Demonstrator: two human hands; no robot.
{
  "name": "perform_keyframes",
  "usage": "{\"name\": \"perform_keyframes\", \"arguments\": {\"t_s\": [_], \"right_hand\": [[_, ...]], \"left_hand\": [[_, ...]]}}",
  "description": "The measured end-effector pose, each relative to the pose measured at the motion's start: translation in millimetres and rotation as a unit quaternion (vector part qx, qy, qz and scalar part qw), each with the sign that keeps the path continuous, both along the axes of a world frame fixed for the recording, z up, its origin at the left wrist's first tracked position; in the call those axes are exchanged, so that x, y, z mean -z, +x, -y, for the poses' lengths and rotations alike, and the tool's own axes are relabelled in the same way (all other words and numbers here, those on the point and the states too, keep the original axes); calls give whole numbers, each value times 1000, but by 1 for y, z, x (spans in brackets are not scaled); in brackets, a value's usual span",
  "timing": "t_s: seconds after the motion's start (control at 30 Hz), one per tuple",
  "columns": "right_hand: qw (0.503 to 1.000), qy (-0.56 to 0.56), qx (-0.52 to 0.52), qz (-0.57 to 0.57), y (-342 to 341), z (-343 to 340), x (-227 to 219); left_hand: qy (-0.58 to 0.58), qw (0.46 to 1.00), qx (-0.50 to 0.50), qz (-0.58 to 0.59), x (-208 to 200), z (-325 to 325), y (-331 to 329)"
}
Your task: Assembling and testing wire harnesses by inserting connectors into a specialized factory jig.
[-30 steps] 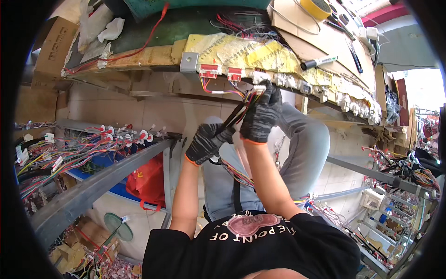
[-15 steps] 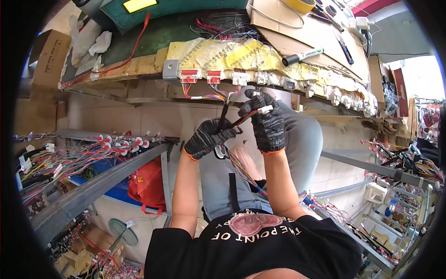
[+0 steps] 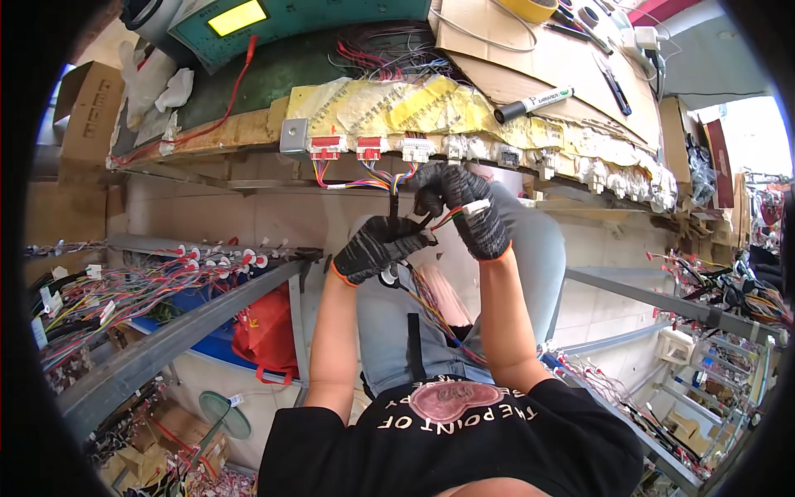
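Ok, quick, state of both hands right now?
Left hand: closed, holding the black-sleeved wire bundle.
Right hand: curled, white connector against it; grip on it can't be told.

A black T-shirt [image 3: 364,460] bears white lettering [image 3: 454,428] and a pink print [image 3: 455,402]; the jeans [image 3: 534,248] are pale blue, the grey-streaked black gloves [image 3: 373,246] orange-cuffed.

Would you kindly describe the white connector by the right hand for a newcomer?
From the workbench across the top, look below its yellow-covered edge to the gloved right hand. A small white connector lies against that glove, trailing red and green wires; unlike the connectors along the bench edge, it is away from the bench.
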State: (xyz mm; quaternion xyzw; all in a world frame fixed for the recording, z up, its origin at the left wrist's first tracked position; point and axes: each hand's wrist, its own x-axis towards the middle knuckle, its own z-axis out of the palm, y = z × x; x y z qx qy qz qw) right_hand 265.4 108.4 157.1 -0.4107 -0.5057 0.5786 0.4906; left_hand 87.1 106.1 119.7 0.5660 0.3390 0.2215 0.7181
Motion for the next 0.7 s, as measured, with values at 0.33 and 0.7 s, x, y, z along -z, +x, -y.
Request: {"name": "perform_keyframes", "arguments": {"t_s": [0.33,0.7], "right_hand": [[996,-49,6,-68,-4,0,3],[945,84,313,42,2,43,2]], "left_hand": [[9,999,31,24,8,-5,-2],[-33,998,-52,7,1,-8,5]]}}
